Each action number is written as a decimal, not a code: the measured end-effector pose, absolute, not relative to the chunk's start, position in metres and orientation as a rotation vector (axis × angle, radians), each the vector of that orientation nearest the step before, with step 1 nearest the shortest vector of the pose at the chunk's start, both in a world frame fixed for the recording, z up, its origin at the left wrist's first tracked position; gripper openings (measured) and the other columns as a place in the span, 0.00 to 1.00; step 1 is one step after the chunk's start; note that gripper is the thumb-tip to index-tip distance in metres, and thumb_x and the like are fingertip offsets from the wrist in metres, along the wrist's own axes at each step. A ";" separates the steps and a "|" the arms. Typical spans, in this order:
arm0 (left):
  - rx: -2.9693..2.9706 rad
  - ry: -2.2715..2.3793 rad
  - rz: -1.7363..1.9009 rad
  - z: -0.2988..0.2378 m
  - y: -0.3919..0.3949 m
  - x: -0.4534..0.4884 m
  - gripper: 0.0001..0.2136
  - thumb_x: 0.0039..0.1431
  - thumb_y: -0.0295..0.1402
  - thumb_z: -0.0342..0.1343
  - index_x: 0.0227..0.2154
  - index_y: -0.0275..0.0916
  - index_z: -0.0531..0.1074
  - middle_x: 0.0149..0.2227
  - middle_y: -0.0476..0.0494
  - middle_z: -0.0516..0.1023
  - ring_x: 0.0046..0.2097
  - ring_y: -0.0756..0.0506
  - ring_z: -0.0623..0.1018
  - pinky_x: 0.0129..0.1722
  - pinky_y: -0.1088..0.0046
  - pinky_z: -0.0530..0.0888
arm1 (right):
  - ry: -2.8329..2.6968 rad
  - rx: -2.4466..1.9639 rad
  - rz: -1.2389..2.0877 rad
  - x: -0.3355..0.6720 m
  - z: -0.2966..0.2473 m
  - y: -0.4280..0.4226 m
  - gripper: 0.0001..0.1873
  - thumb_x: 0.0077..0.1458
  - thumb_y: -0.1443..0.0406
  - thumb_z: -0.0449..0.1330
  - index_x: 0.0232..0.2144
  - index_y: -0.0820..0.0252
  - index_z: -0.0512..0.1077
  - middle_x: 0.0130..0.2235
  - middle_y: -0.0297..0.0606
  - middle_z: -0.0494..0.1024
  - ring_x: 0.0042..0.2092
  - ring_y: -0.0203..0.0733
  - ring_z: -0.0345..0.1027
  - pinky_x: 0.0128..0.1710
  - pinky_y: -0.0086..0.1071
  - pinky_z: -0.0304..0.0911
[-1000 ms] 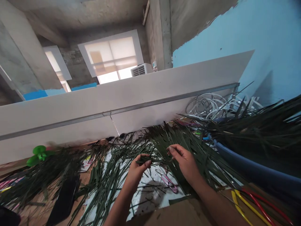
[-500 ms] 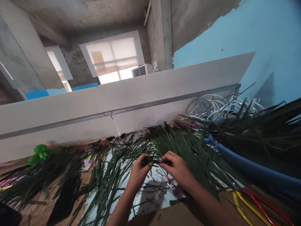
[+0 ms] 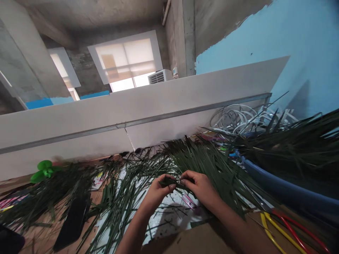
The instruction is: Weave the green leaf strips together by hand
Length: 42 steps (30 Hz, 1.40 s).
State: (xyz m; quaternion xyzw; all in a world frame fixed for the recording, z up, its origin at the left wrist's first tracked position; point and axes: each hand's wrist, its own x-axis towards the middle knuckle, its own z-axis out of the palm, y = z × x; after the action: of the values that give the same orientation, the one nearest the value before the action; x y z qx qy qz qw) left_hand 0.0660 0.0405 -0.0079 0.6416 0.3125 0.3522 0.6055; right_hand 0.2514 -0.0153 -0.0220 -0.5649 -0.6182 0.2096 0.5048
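Observation:
My left hand (image 3: 156, 193) and my right hand (image 3: 201, 188) meet at the middle of the table, both pinched on a small bundle of dark green leaf strips (image 3: 171, 181) held between them. Several loose green strips (image 3: 209, 162) fan out over the table behind and around the hands. Pink-handled scissors (image 3: 191, 203) lie on the white sheet just below my right hand.
A white partition board (image 3: 148, 116) runs across the back of the table. Coiled white strips (image 3: 238, 118) sit at the back right above a blue tub rim (image 3: 278, 190). Yellow and red strips (image 3: 280, 229) lie at the right front. A black object (image 3: 71, 222) and a green plastic piece (image 3: 43, 169) are on the left.
My right hand has moved left from the strip pile to join my left hand, and both now pinch the same small bundle. The view shifted slightly.

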 end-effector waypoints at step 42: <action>1.257 0.676 0.865 -0.012 0.050 0.056 0.16 0.45 0.38 0.70 0.35 0.37 0.77 0.33 0.46 0.75 0.36 0.47 0.72 0.41 0.69 0.68 | -1.089 -1.082 0.800 0.269 -0.014 -0.013 0.26 0.51 0.43 0.61 0.38 0.57 0.81 0.42 0.45 0.84 0.47 0.53 0.75 0.52 0.46 0.65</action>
State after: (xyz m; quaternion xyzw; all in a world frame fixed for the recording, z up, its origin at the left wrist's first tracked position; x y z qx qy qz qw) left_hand 0.0561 0.0497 -0.0121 0.5582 0.3003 0.3839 0.6715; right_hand 0.2694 -0.0128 -0.0137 -0.4758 -0.4791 0.3521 0.6482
